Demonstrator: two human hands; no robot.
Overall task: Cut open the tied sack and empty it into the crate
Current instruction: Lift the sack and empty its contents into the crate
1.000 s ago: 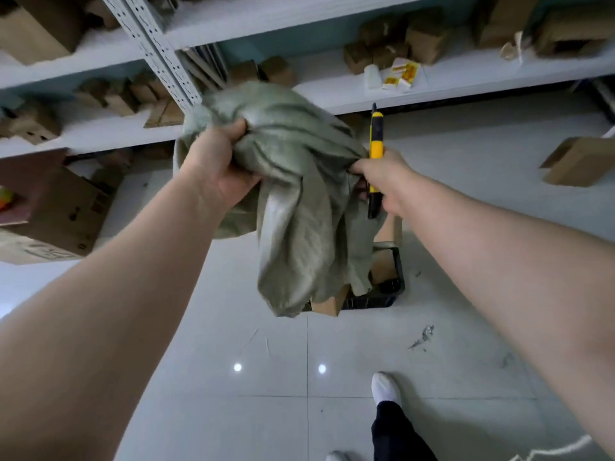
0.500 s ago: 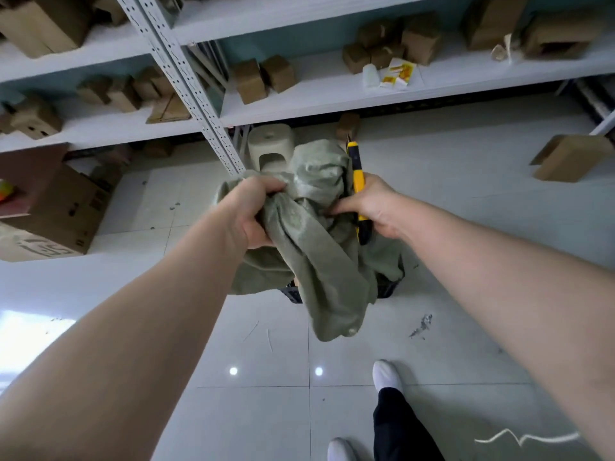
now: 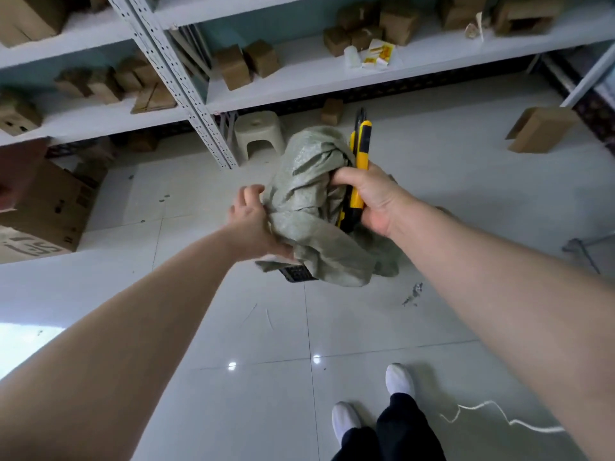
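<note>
Sack (image 3: 309,207) is hanging lower than half a second ago, bunching over crate (image 3: 297,273). Left hand (image 3: 252,224) is loosening its earlier clutch, palm just touching fabric. Right hand (image 3: 369,197) is gripping utility knife (image 3: 361,151) plus a sack fold.

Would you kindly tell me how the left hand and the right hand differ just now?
The right hand grips a yellow knife against the sack; the left hand touches only the sack. The right hand is sharp, the left hand blurred, its grip unclear. Both meet the sack.
</note>
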